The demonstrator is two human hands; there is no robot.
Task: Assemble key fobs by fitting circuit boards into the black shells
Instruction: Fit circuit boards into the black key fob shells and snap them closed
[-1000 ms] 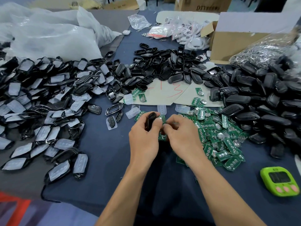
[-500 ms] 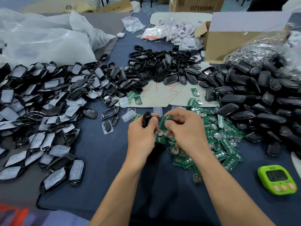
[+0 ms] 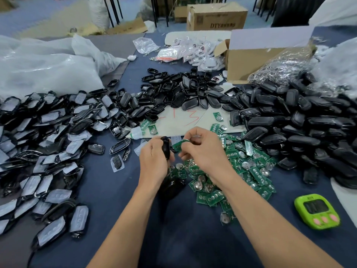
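Observation:
My left hand [image 3: 154, 161] grips a black key fob shell [image 3: 165, 147], held upright on its edge above the blue cloth. My right hand [image 3: 202, 151] pinches a green circuit board [image 3: 178, 145] between thumb and fingers, right beside the shell's open side. Below and right of my hands lies a loose pile of green circuit boards [image 3: 241, 171] with round silver battery clips. A large heap of black shells [image 3: 299, 128] fills the right side, and more black shell halves [image 3: 173, 93] lie behind my hands.
A heap of shell parts with white film [image 3: 38, 151] covers the left. A green timer [image 3: 316, 210] sits at the right front. An open cardboard box [image 3: 251, 60], clear bags of parts [image 3: 189, 53] and white plastic sacks [image 3: 48, 66] stand at the back. Paper with red marks [image 3: 179, 120] lies mid-table.
My right hand has lifted a green board out of the pile and brought it up beside the shell in my left hand. The camera has tilted up a little.

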